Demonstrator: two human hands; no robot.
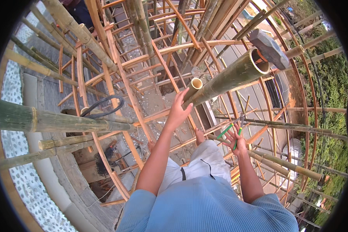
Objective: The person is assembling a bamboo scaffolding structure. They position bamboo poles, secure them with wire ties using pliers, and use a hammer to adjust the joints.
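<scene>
The left hand (178, 113) touches a slim bamboo culm (191, 90) at one o'clock from centre; whether it grips, I cannot tell. Between three and four o'clock, the right hand (241, 145) loosely holds green-handled pliers (225, 131). The culm looks stiff, probably slippery: best clasped below its rim.

Around me, reddish-brown wooden slats (178, 48) cross in an open lattice, some bowed into arcs. Beneath them lies pale, rubble-strewn ground (147, 94). On the left, a grey concrete ledge (58, 183) runs beside a white strip (27, 174) dotted with blue-grey spots. On the right, beyond a grey paved surface (255, 101), grows dense green foliage (336, 100).
</scene>
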